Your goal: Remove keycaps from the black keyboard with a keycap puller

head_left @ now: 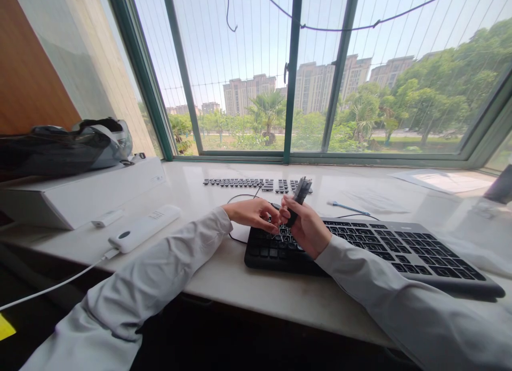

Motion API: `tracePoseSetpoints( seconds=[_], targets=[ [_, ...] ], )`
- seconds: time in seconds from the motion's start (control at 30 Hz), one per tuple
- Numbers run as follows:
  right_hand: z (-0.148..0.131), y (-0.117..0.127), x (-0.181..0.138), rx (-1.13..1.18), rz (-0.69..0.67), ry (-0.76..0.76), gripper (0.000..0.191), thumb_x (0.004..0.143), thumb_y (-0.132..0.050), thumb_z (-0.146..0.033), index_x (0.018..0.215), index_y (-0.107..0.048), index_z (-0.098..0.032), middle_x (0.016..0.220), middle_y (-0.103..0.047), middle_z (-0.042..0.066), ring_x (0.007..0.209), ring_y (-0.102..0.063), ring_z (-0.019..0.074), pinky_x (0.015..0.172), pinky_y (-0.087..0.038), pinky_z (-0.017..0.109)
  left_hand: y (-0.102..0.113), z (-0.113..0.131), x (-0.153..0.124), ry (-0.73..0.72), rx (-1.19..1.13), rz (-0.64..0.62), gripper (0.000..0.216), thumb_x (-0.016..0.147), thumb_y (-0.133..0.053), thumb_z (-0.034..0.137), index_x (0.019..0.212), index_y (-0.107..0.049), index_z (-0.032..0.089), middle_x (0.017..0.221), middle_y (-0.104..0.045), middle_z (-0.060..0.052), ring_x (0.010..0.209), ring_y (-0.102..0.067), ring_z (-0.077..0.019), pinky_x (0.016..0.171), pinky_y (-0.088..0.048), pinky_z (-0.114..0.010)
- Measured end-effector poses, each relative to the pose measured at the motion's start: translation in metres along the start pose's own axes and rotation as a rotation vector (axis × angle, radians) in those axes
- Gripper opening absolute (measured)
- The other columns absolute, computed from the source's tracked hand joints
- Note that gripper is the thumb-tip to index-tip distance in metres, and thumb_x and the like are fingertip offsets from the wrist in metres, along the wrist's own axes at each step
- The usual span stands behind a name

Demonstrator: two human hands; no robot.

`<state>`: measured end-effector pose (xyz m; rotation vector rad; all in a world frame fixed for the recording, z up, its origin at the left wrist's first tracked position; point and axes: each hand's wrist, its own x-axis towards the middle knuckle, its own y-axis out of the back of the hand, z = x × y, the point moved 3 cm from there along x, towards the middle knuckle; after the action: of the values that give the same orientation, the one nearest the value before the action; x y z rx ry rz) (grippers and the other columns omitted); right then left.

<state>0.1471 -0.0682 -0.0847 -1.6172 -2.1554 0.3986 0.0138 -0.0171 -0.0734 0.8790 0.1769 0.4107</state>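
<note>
A black keyboard (400, 248) lies on the white stone sill in front of me. My right hand (306, 227) hovers over its left end, closed around a dark keycap puller tool (300, 196) that points up and away. My left hand (254, 214) is beside it at the keyboard's far left corner, fingers pinched together against a small dark piece I cannot make out. Rows of removed black keycaps (252, 184) are laid out on the sill beyond the hands, near the window.
A white power bank (143, 228) with a white cable lies at the left, next to a white box (80, 195) carrying a dark bag (60, 147). A blue-handled tool (348, 207) and papers (440, 180) lie at the right. A black cable runs behind the keyboard.
</note>
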Motion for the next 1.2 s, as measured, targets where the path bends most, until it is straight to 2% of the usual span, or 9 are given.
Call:
tracePoseSetpoints(
  seconds=[0.2,0.47,0.6,0.7,0.8,0.97,1.2],
  targets=[
    [0.003,0.002,0.002,-0.017,0.0,-0.005,0.047,0.059,-0.082,-0.051,0.069,-0.048,-0.02,0.06,-0.038,-0.006,0.058,-0.036,0.0111,0.054,-0.035,0.025,-0.001,-0.001,0.0,-0.015,0.054,-0.001,0.035,0.084,-0.065,0.047,0.079,-0.064,0.012,0.07,-0.056,0.001,0.062,-0.045,-0.0085,0.057,-0.032,-0.022],
    [0.011,0.001,0.01,-0.092,-0.003,0.012,0.042,0.064,-0.078,-0.049,0.07,-0.049,-0.02,0.059,-0.038,-0.006,0.056,-0.038,0.0115,0.051,-0.035,0.026,-0.002,-0.008,0.001,0.006,0.053,0.027,0.037,0.079,-0.07,0.05,0.079,-0.065,0.013,0.07,-0.058,0.001,0.063,-0.048,-0.0092,0.059,-0.035,-0.021],
    [0.019,-0.001,0.018,-0.222,-0.035,0.072,0.042,0.074,-0.071,-0.053,0.068,-0.046,-0.02,0.057,-0.036,-0.006,0.052,-0.036,0.01,0.047,-0.03,0.025,0.0,-0.017,-0.001,0.004,0.088,0.014,0.037,0.079,-0.071,0.048,0.072,-0.066,0.012,0.065,-0.058,0.002,0.062,-0.048,-0.0089,0.059,-0.035,-0.02],
    [0.023,-0.003,0.02,-0.273,-0.015,0.122,0.045,0.075,-0.07,-0.055,0.068,-0.043,-0.021,0.055,-0.033,-0.007,0.05,-0.034,0.009,0.046,-0.027,0.025,0.0,-0.02,-0.001,0.025,0.079,0.051,0.034,0.073,-0.076,0.046,0.073,-0.07,0.013,0.067,-0.061,0.002,0.063,-0.05,-0.0089,0.058,-0.036,-0.019],
    [0.023,-0.004,0.019,-0.339,0.003,0.176,0.044,0.076,-0.068,-0.058,0.069,-0.045,-0.021,0.054,-0.035,-0.007,0.049,-0.034,0.0092,0.046,-0.028,0.025,-0.003,-0.02,0.001,0.009,0.028,0.103,0.033,0.068,-0.081,0.043,0.08,-0.073,0.013,0.073,-0.066,0.001,0.069,-0.054,-0.0107,0.063,-0.04,-0.019],
    [0.021,-0.004,0.019,-0.476,0.009,0.259,0.045,0.078,-0.063,-0.06,0.067,-0.046,-0.021,0.051,-0.038,-0.006,0.047,-0.037,0.011,0.045,-0.031,0.026,-0.008,-0.023,0.005,-0.001,-0.028,0.156,0.035,0.063,-0.085,0.04,0.081,-0.073,0.012,0.077,-0.069,-0.002,0.071,-0.058,-0.0134,0.064,-0.042,-0.022],
    [0.023,-0.004,0.024,-0.504,0.014,0.311,0.048,0.074,-0.064,-0.065,0.064,-0.047,-0.022,0.051,-0.042,-0.004,0.048,-0.038,0.0124,0.045,-0.033,0.027,-0.005,-0.023,0.003,0.012,-0.149,0.073,0.034,0.061,-0.086,0.035,0.079,-0.071,0.012,0.078,-0.069,-0.003,0.075,-0.061,-0.0163,0.07,-0.046,-0.026]
  ],
)
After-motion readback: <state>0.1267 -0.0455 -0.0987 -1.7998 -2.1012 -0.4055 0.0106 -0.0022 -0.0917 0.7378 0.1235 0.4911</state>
